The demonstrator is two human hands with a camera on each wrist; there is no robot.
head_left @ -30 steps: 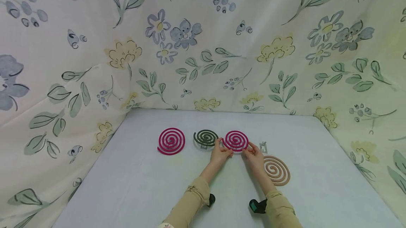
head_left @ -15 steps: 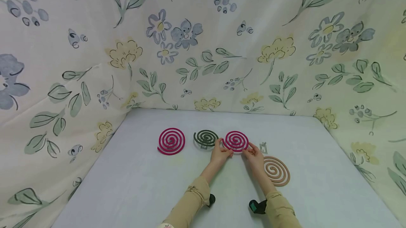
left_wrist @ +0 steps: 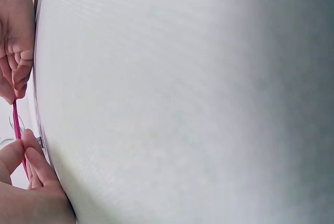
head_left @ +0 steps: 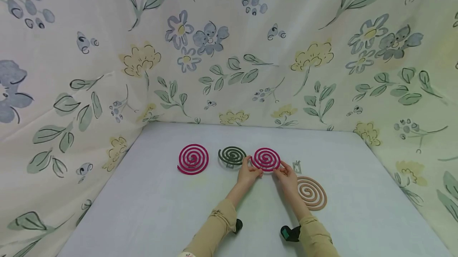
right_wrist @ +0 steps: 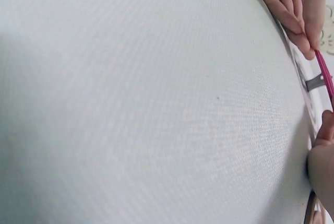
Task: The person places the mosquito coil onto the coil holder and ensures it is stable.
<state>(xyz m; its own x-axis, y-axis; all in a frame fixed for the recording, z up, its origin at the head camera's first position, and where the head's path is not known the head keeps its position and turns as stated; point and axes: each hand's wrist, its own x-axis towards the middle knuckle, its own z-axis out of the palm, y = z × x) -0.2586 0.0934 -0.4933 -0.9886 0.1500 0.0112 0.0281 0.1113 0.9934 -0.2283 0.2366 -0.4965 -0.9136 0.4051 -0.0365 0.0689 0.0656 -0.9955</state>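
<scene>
Both hands pinch a pink mosquito coil by its near rim, right of centre on the table. My left hand holds its left side, close beside a dark green coil. On the opposite side, the thumb and fingers of my right hand grip the rim. Seen edge-on in the left wrist view, the pink coil spans the gap between the two hands, raised off the table. A small grey metal stand shows under the coil in the right wrist view.
Another pink coil sits at the left of the row. A tan coil lies flat by the right forearm, partly covered by it. Behind it is a small metal coil stand. A floral cloth hangs behind the white table.
</scene>
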